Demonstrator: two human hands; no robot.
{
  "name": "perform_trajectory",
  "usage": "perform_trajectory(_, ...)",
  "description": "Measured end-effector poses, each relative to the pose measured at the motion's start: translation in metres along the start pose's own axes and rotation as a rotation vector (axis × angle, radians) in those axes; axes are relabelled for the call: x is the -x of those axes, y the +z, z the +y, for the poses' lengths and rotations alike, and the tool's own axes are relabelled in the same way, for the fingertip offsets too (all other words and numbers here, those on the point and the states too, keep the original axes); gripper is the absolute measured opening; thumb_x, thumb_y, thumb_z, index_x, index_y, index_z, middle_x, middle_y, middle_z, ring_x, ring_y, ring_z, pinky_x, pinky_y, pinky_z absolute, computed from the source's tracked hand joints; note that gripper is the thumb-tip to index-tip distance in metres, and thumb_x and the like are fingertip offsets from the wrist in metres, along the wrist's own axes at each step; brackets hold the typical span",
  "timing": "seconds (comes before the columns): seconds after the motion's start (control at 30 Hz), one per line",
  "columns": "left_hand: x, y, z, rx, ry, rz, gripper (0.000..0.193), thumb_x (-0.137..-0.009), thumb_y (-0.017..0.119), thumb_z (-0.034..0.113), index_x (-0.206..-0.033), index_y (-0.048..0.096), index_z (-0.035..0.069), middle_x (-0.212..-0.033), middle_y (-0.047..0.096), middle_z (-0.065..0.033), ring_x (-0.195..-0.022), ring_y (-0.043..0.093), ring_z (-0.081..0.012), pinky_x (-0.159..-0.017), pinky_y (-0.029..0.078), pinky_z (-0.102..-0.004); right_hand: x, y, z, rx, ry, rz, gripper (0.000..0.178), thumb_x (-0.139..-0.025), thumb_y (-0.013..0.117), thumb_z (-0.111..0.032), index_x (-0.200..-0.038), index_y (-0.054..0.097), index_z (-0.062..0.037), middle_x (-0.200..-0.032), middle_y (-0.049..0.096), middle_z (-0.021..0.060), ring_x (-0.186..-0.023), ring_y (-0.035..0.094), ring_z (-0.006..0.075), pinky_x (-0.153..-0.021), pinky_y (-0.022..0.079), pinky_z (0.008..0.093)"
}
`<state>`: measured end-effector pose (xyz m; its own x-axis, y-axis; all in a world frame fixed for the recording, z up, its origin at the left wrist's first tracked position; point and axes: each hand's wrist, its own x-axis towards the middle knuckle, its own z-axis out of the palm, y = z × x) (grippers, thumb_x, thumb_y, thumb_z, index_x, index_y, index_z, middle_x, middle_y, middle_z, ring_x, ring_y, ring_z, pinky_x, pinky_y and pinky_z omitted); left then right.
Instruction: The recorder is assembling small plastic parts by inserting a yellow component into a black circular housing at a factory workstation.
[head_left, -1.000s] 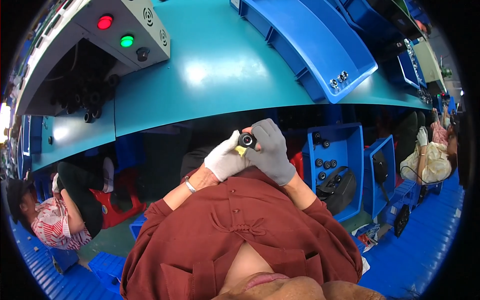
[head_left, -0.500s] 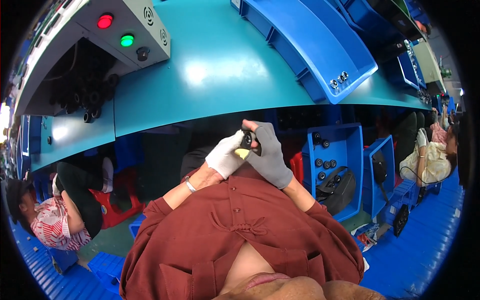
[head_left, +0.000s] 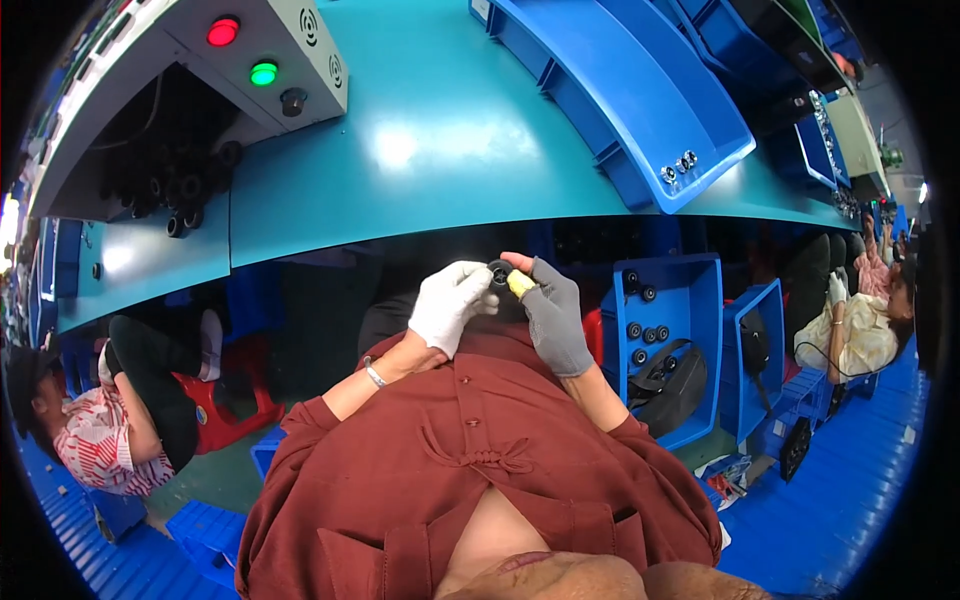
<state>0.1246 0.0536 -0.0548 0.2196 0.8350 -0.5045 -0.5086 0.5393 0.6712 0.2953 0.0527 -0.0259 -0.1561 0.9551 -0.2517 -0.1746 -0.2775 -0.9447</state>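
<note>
One small black wheel (head_left: 500, 272) sits between two gloved hands, in front of the person's chest and short of the near edge of the teal table (head_left: 420, 170). The step in hand looks like turning or checking this wheel by touch. The left hand (head_left: 447, 303), in a white glove, pinches its left side, fingers drawn narrow. The right hand (head_left: 553, 318), in a grey glove with bare fingertips, has its yellow-wrapped thumb (head_left: 521, 284) and forefinger close together at the other side; the remaining fingers are partly hidden. The next move seems to call for one hand to keep a firm pinch while the other shifts its grip. Counting around them: at least seven black wheels and one black bag (head_left: 672, 395) lie in the blue bin (head_left: 693, 295) at right; three shiny metal parts (head_left: 681, 165) lie in the long blue tray (head_left: 640, 90); the grey machine (head_left: 180, 60) bears two lamps, one red, one green, and one dark knob (head_left: 293, 102). The dark pile of black rings (head_left: 185, 195) beneath cannot be counted.
</note>
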Motion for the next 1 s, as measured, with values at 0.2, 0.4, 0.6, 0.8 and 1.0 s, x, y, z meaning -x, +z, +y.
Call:
perform_trajectory(0.2, -0.001, 0.007, 0.007, -0.327, 0.154, 0.032, 0.017, -0.096, 0.068, 0.011, -0.107, 0.067, -0.002, -0.088, 0.069, -0.0049, -0.073, 0.065, -0.0108, -0.066, 0.052, -0.0241, 0.0, 0.004, 0.0, 0.254, -0.141, 0.031, 0.034, -0.093, 0.051, 0.004, -0.122, 0.067, 0.0042, -0.104, 0.066, 0.0011, -0.093, 0.057, 0.0058, -0.081, 0.043, 0.019)
perform_trajectory(0.4, -0.012, -0.005, -0.006, -0.373, 0.194, -0.013, 0.015, -0.094, 0.07, 0.01, -0.104, 0.069, -0.002, -0.087, 0.07, -0.0041, -0.072, 0.063, -0.0089, -0.067, 0.051, -0.0225, -0.002, -0.001, 0.005, 0.111, -0.03, 0.023, 0.029, -0.096, 0.054, -0.002, -0.12, 0.069, 0.0032, -0.096, 0.065, 0.0002, -0.09, 0.057, 0.0045, -0.078, 0.043, 0.0188)
perform_trajectory(0.6, -0.006, -0.002, -0.006, -0.581, 0.275, -0.036, 0.011, -0.09, 0.073, 0.007, -0.098, 0.068, 0.0, -0.086, 0.07, -0.0025, -0.075, 0.063, -0.0077, -0.068, 0.05, -0.0221, -0.01, -0.012, -0.005, 0.123, -0.008, -0.091, 0.021, -0.097, 0.059, -0.006, -0.112, 0.07, 0.0029, -0.098, 0.069, 0.0007, -0.089, 0.06, 0.0047, -0.078, 0.049, 0.0206)
perform_trajectory(0.8, -0.002, 0.002, 0.006, -0.563, 0.112, -0.042, 0.012, -0.093, 0.072, 0.012, -0.093, 0.065, 0.002, -0.081, 0.065, -0.0023, -0.072, 0.059, -0.009, -0.066, 0.049, -0.0246, -0.014, -0.015, 0.011, -0.029, 0.081, -0.085, 0.028, -0.104, 0.055, -0.018, -0.116, 0.068, 0.0034, -0.1, 0.069, 0.0029, -0.089, 0.061, 0.0066, -0.079, 0.05, 0.0234)
perform_trajectory(1.0, -0.004, -0.006, -0.004, 0.194, -0.134, -0.145, 0.023, -0.099, 0.068, 0.026, -0.098, 0.062, 0.005, -0.085, 0.059, -0.0042, -0.072, 0.056, -0.0154, -0.069, 0.049, -0.0328, -0.005, -0.02, 0.011, -0.085, 0.052, -0.011, 0.039, -0.105, 0.052, -0.011, -0.14, 0.052, 0.0049, -0.121, 0.064, 0.0101, -0.105, 0.064, 0.0157, -0.094, 0.052, 0.0303)
